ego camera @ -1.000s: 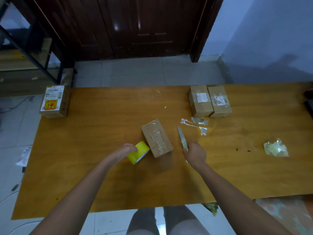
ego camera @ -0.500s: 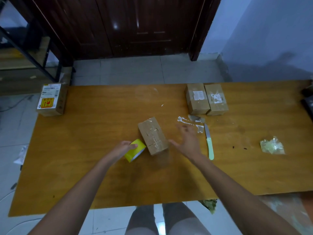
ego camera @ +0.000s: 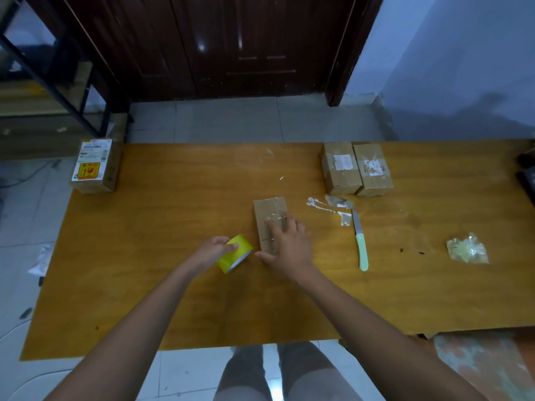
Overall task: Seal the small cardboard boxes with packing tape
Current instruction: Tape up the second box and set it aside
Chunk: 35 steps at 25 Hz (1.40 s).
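A small cardboard box (ego camera: pixel 267 211) lies at the middle of the wooden table (ego camera: pixel 162 215), with shiny tape on its top. My right hand (ego camera: pixel 288 244) rests flat on the box's near half, fingers straight. Just left of the box, my left hand (ego camera: pixel 211 251) grips a yellow roll of packing tape (ego camera: pixel 235 253). Two more small boxes (ego camera: pixel 356 169) stand side by side at the far right. Another box with a yellow and white label (ego camera: pixel 95 166) sits on the far left corner.
A knife with a pale green handle (ego camera: pixel 360 244) lies right of the middle box. Scraps of tape (ego camera: pixel 333 206) lie near its blade. A crumpled clear wrapper (ego camera: pixel 467 250) sits further right. A dark object (ego camera: pixel 528 169) is at the table's right edge.
My right hand let go of the knife, which now lies on the table, and moved left onto the box. The box has turned straight. My left hand still holds the roll.
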Available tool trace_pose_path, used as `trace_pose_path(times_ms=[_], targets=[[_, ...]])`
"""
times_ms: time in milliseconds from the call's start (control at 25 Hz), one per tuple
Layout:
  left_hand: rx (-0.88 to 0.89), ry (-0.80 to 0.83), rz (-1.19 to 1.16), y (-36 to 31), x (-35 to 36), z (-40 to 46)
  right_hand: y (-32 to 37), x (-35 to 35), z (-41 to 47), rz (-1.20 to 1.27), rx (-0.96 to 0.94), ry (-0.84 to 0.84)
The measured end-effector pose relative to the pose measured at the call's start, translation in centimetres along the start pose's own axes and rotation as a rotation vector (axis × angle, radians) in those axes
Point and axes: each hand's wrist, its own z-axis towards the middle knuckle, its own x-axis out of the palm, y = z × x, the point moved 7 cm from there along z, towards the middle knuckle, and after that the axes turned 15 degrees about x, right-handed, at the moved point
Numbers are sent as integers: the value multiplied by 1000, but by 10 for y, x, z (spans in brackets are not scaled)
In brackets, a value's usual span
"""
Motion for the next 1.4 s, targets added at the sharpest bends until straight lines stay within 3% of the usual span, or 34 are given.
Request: trace_pose_path(times_ms=[80,200,360,520,600,760,1080,1200,1400], targets=[[-24,-23,-10,-2,-3,-3,16,-12,0,24,-140,8],[-28,-21,-32,0,-3,-3,51,-14,-3,23,-348,170],[19,12,-14,-7,0,-6,86,-4,-13,-123,-478,208],[163,-167,-157,-17,-28,-13,87,-9,-8,-87,-471,197],[163,-207,-108,-5,-45,-20,80,-4,-6,-24,-440,204],[208,-3,116,21,-30,-23,80,-5,-11,112,-455,173],[210,87,259,17,-25,-10,76,-15,-18,229,-478,135],[324,112,372,6,-27,2,77,-21,-17,223,-463,124],[436,209,348,0,-31,14,72,-27,-21,275,-474,158]])
